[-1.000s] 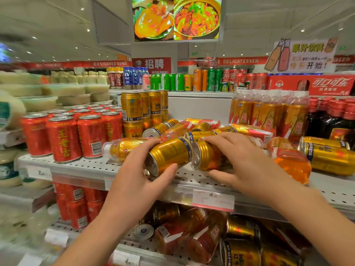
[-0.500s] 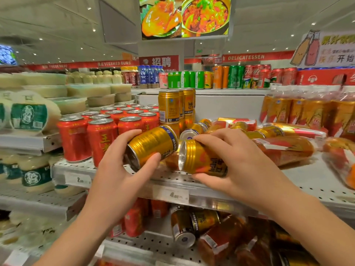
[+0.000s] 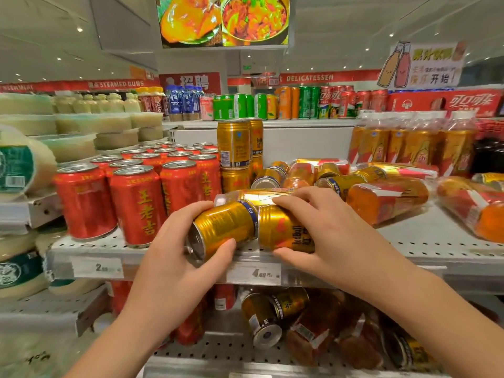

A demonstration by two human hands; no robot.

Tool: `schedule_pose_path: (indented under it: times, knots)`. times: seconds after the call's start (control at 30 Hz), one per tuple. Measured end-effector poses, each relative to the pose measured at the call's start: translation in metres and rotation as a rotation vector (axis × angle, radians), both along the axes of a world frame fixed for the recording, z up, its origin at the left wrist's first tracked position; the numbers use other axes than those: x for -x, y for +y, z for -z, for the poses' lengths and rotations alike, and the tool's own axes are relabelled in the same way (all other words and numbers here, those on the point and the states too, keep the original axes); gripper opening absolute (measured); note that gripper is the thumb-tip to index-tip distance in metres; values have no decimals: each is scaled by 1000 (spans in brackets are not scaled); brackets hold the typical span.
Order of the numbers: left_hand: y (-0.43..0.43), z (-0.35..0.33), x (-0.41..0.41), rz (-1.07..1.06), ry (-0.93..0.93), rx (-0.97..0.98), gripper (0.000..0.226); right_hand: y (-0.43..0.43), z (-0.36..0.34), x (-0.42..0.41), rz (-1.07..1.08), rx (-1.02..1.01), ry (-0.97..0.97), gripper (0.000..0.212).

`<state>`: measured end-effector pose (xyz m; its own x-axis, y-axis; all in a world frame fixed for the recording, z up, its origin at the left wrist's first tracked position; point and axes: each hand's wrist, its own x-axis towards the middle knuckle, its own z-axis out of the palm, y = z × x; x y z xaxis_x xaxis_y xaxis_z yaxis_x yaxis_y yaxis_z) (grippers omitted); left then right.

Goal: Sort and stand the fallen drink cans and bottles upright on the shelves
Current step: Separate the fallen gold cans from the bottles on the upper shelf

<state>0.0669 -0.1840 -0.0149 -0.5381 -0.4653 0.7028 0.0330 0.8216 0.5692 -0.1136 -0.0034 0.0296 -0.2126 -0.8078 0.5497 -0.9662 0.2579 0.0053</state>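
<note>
- Nearest, the left hand (image 3: 174, 257) grips a gold can (image 3: 223, 227) and the right hand (image 3: 324, 236) grips a second gold can (image 3: 283, 230). The hands are close together, and the cans lie sideways, end to end.
- Within the last second both cans have left the heap and moved left to the shelf (image 3: 409, 252) front edge, so they are freed but not yet stood.
- At ten o'clock are upright red cans (image 3: 136, 203). At twelve is the gold stack (image 3: 234, 144), likely where these belong.
- At two o'clock fallen bottles (image 3: 387, 197) wait.
</note>
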Motion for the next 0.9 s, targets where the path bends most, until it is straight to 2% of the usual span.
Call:
schedule_pose_path:
  times: [0.17, 0.23, 0.37, 0.47, 0.77, 0.83, 0.9]
  knots:
    - [2, 0, 1, -24, -27, 45, 53, -5, 4, 3, -19, 23, -25, 81]
    - [3, -5, 1, -68, -114, 152, 56, -5, 5, 4, -31, 33, -18, 78]
    - [12, -22, 9, -206, -302, 485, 66, -7, 3, 5, -46, 22, -16, 75]
    - [16, -32, 17, -253, -409, 600, 75, -6, 2, 4, -82, 23, -34, 70]
    - [13, -36, 35, -181, -396, 652, 66, -8, 0, 8, -220, 151, -312, 46]
    - [12, -37, 35, -182, -386, 645, 65, -9, -7, 15, -249, 256, -417, 39]
    - [13, -38, 36, -181, -369, 639, 64, -13, -23, 27, -234, 365, -426, 33]
